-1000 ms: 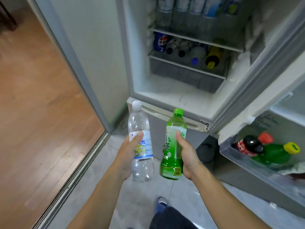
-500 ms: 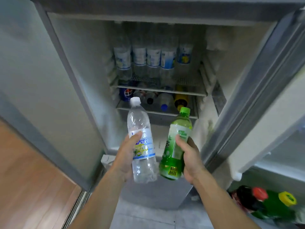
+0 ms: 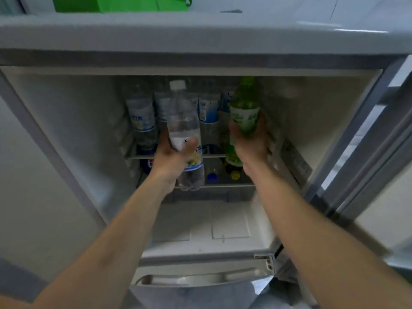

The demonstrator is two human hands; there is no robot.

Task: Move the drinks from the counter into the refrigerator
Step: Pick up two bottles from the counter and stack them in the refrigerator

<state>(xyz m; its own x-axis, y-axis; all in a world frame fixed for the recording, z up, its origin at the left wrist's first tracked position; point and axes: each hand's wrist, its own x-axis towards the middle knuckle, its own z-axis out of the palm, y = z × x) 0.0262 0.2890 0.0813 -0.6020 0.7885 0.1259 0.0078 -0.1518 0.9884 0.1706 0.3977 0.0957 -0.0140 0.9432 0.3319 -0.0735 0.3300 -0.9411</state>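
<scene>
My left hand [image 3: 172, 158] grips a clear water bottle [image 3: 184, 121] with a white cap and blue label, held upright inside the open refrigerator [image 3: 73, 130]. My right hand [image 3: 250, 141] grips a green tea bottle [image 3: 244, 112] with a green cap, raised to the level of the upper wire shelf [image 3: 214, 155]. Both bottles are in front of several clear bottles [image 3: 141, 117] standing on that shelf. The green bottle's base shows below my right hand.
On the lower shelf [image 3: 225, 185] lie several bottles, with a blue cap [image 3: 211, 177] and a yellow cap [image 3: 235, 174] facing out. The open fridge door [image 3: 365, 134] stands at the right. A green object [image 3: 120, 4] sits on the fridge's top. The drawer handle [image 3: 200, 278] is below.
Both hands have reached forward and up into the fridge with their bottles, from in front of the lower shelf to the upper shelf's level. The view has tilted up.
</scene>
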